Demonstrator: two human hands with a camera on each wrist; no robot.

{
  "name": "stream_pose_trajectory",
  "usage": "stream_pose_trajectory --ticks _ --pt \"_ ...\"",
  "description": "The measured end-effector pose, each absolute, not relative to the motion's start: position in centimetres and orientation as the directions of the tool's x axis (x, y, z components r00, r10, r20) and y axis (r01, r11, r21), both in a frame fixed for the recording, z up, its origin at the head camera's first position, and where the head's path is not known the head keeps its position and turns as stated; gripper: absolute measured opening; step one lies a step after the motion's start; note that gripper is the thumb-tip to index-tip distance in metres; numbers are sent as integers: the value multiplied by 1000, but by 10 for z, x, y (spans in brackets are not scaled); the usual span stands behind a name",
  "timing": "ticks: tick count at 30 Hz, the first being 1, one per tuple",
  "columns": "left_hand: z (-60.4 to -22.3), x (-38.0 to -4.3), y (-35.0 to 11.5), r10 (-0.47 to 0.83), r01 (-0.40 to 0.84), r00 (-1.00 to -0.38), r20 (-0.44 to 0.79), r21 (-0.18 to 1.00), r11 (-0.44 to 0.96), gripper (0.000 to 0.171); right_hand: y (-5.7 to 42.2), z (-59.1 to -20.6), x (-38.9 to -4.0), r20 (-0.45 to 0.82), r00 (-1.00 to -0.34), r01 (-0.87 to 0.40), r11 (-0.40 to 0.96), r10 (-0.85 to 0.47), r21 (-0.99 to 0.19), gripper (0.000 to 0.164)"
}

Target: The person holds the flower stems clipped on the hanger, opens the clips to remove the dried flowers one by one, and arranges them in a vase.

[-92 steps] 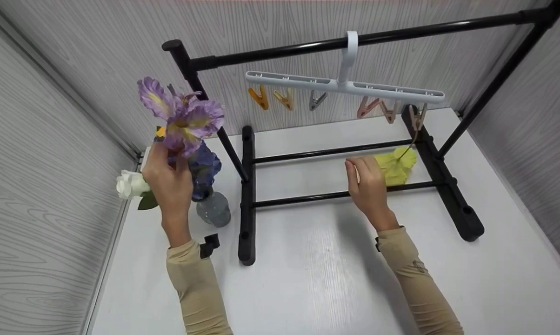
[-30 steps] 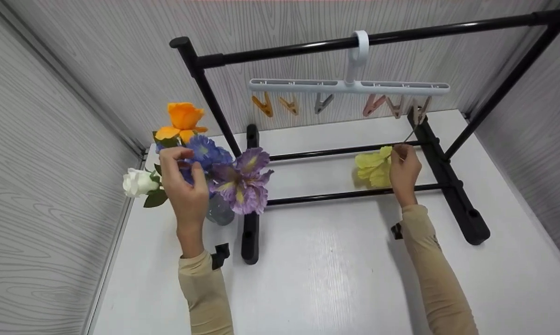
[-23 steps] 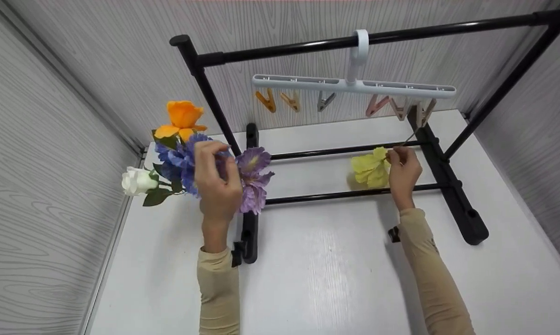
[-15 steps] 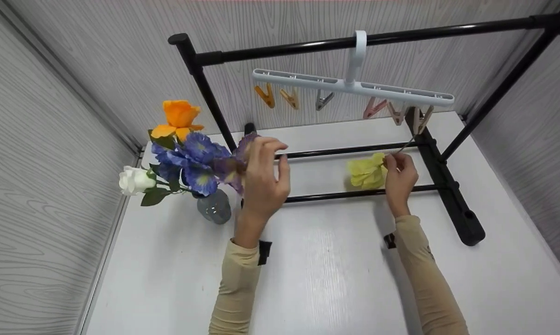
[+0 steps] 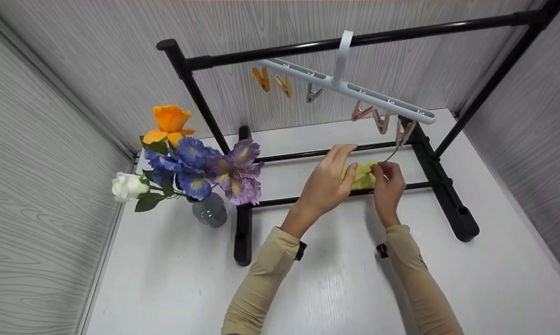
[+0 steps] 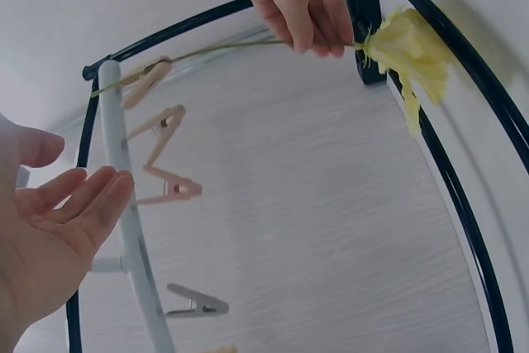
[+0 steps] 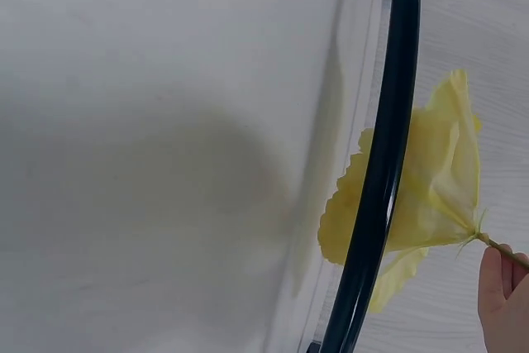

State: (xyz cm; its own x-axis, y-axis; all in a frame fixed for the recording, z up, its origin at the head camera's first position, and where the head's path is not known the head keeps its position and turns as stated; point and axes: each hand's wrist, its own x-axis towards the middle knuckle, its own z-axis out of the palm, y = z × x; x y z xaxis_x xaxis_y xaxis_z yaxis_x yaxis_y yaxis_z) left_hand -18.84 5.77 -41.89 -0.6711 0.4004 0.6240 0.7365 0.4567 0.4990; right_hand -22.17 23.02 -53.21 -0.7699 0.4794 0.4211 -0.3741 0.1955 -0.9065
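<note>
My right hand [image 5: 388, 188] pinches the stem of a yellow artificial flower [image 5: 363, 177] just behind its bloom, which hangs head down. The stem [image 6: 223, 47] runs up to a beige clip [image 5: 404, 132] at the right end of a pale hanger [image 5: 377, 100] and passes through it. Beside the bloom, my left hand [image 5: 324, 184] has its fingers extended and partly hides the petals. In the left wrist view that hand [image 6: 50, 229] holds nothing. A purple iris [image 5: 238, 172] stands with blue, orange and white flowers in a grey glass vase [image 5: 210, 211] on the left.
The hanger hooks over a black rack's top bar [image 5: 280, 50]. Several other clips, including an orange clip [image 5: 261, 79] and a grey clip [image 5: 313, 94], hang from it. The rack's lower front bar [image 5: 280, 201] crosses below the hands. Wood-patterned walls enclose the white table [image 5: 331, 293].
My left hand has let go of the purple iris at the vase and moved right to the yellow flower. My right hand has taken its stem. The hanger has swung, its right end nearer.
</note>
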Motion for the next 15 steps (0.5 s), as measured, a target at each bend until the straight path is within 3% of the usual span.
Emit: stream_pose_trajectory --ticks 10,15 --pt "-413 -194 89 439 716 -698 566 521 465 40 231 -567 -229 451 -754 -353 284 478 -891 11" --pt "-409 -200 107 435 668 -744 507 572 476 46 233 -570 -225 439 -754 -329 297 489 -896 6"
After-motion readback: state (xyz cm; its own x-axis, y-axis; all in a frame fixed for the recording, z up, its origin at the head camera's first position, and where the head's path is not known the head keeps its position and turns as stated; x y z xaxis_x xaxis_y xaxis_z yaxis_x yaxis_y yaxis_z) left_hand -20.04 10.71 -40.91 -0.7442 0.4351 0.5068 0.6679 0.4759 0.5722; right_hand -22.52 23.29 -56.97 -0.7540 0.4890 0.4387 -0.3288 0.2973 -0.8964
